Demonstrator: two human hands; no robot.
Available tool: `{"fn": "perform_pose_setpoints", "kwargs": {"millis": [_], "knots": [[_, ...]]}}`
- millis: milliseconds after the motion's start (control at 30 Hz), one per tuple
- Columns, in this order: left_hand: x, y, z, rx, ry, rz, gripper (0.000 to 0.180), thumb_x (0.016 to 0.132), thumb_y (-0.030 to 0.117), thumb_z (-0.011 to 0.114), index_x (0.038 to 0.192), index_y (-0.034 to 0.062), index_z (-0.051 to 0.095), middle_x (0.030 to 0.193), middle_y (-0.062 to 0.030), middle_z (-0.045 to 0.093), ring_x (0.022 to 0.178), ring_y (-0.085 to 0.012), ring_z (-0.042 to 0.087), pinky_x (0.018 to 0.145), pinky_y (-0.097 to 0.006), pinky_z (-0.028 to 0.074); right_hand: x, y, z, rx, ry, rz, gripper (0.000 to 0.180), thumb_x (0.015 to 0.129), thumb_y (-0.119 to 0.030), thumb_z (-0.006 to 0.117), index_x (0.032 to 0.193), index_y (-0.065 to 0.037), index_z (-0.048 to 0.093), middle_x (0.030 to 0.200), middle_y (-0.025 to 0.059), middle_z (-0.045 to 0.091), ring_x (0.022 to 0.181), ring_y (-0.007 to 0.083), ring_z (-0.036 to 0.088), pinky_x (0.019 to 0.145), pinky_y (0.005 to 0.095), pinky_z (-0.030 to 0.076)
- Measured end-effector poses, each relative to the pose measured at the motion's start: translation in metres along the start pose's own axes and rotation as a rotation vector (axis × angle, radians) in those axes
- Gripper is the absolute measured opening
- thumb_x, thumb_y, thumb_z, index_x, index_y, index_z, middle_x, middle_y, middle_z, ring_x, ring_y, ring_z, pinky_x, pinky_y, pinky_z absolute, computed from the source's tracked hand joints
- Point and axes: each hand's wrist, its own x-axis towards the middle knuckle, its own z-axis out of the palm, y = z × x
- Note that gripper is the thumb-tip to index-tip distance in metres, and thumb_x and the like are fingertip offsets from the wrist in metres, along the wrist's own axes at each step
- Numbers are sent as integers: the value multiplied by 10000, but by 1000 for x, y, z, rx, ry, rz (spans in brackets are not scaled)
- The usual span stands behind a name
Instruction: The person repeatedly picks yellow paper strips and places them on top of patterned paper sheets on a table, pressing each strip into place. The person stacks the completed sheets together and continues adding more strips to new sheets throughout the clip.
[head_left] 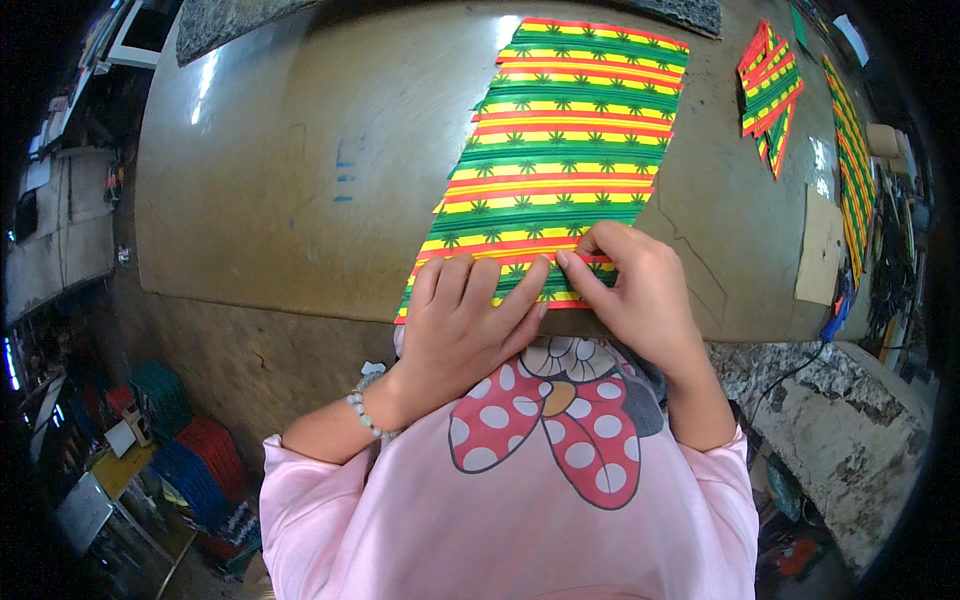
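Both hands pressing striped green-yellow-red sheet near table edge.

striped sheet's near edge hidden under left hand and right hand, far-right clutter blurred

- The light is bright and even over the middle of the frame, coming from above.
- White glare streaks sit on the table at upper left, and another patch at upper right.
- The striped sheet is sharp and vivid in colour; one glare spot washes its top edge.
- The hands cast only soft, short shadows on it.
- The frame's corners fall to black, and the lower left is dim and murky.
- Straight table edges bow strongly toward the rim.
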Motion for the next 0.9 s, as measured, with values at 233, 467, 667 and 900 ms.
{"fn": "perform_pose_setpoints", "kwargs": {"millis": [233, 467, 667, 900], "knots": [[-1, 1, -1, 70, -2, -24, 483, 854, 350, 725, 1320, 271, 627, 975, -35, 480, 951, -213, 497, 879, -393, 424, -10, 7, -7, 36, 61, 57, 235, 922, -184, 712, 850, 25, 633, 759, 164, 634, 598, 279, 613, 546, 368, 458], [-3, 0, 1, 77, 15, -30, 476, 855, 356, 728, 1319, 299, 640, 984, -20, 490, 957, -193, 503, 888, -390, 423, -10, 10, -4, 6, 80, 20, 219, 930, -173, 701, 858, 22, 631, 753, 169, 625, 582, 283, 597, 546, 379, 453], [5, 3, -4, -21, -31, -53, 449, 843, 263, 728, 1286, 223, 667, 978, -49, 518, 925, -233, 512, 821, -390, 433, -9, 9, -4, -41, 48, -4, 250, 949, -203, 644, 824, -6, 554, 780, 180, 618, 742, 396, 632, 631, 490, 487], [23, 12, 13, -173, 60, 120, 476, 817, 207, 711, 1257, 42, 633, 1141, -73, 587, 1016, -260, 555, 834, -381, 495, -12, 13, -8, -32, 117, 9, 229, 923, -177, 717, 862, 19, 615, 718, 147, 610, 599, 262, 600, 554, 372, 458]]}}
